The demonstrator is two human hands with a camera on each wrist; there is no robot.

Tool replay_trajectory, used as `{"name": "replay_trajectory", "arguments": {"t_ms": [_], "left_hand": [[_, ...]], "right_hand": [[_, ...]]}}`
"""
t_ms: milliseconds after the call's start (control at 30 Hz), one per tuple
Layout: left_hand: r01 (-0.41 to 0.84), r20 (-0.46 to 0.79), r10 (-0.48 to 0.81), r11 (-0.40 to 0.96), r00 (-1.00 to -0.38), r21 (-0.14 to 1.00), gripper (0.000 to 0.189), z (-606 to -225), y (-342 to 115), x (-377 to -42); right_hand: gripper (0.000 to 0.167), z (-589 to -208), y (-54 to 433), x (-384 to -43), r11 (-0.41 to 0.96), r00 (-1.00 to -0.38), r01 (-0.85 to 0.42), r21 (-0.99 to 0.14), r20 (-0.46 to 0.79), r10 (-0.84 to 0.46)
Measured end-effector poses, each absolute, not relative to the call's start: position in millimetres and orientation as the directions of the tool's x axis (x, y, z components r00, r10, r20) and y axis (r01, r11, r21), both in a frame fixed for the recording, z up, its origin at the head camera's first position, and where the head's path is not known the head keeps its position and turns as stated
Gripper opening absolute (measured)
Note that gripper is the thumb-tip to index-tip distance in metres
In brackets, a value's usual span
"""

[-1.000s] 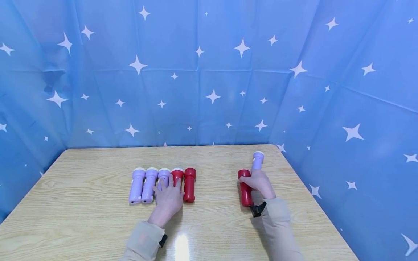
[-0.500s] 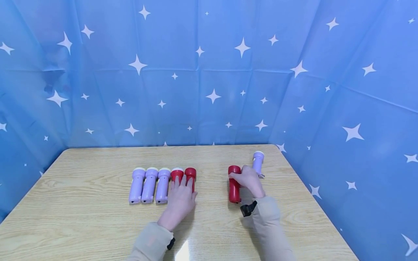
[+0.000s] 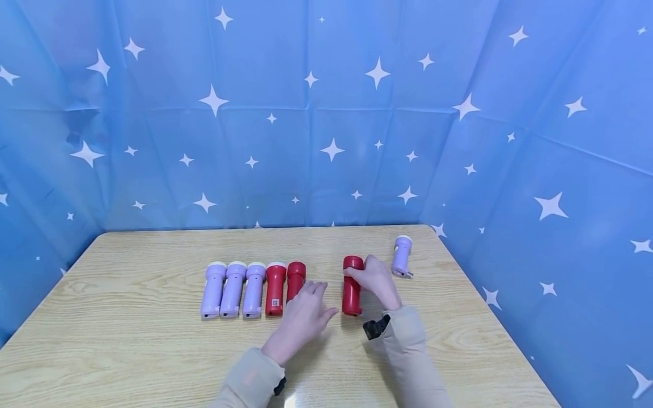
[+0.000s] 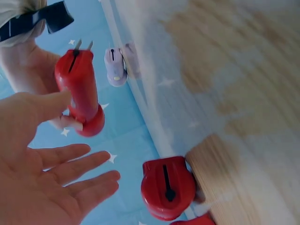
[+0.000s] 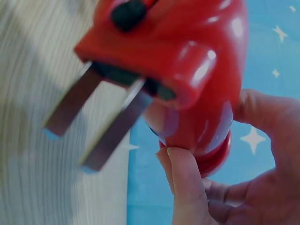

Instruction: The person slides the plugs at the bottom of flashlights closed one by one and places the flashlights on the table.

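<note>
My right hand (image 3: 376,277) grips a red flashlight (image 3: 351,296) around its middle, with the lamp end pointing to the back of the table. In the right wrist view two metal plug prongs (image 5: 117,133) stick out of its tail end. To its left, my left hand (image 3: 303,314) hovers with fingers extended and holds nothing. That hand hides the lower part of a dark red flashlight (image 3: 296,275), the right end of a row. In the left wrist view the spread left fingers (image 4: 79,164) are near the held flashlight (image 4: 84,91).
The row continues leftward with a white-rimmed red flashlight (image 3: 276,283) and several purple flashlights (image 3: 233,292), lying side by side. Another purple flashlight (image 3: 401,255) lies alone at the back right, its prongs out. A blue star-patterned curtain (image 3: 326,113) stands behind the wooden table (image 3: 127,340).
My right hand has carried the red flashlight leftward, away from the lone purple one. My left hand has slid right across the row, uncovering the third purple flashlight and the white-rimmed red one.
</note>
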State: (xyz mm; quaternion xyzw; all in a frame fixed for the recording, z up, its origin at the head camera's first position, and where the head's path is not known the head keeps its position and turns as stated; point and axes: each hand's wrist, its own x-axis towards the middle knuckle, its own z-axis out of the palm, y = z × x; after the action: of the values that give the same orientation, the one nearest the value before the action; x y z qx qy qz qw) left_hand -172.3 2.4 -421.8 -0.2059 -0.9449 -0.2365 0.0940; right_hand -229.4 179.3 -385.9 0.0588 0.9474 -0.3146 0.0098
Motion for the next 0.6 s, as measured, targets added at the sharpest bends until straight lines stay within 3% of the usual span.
{"name": "replay_trajectory", "arguments": {"t_ms": [600], "left_hand": [[0.53, 0.383, 0.39, 0.75, -0.837, 0.396, 0.063, -422, 16, -168]], "right_hand": [[0.037, -384, 163, -226, 0.769, -0.993, 0.098, -0.631, -0.015, 0.115]]}}
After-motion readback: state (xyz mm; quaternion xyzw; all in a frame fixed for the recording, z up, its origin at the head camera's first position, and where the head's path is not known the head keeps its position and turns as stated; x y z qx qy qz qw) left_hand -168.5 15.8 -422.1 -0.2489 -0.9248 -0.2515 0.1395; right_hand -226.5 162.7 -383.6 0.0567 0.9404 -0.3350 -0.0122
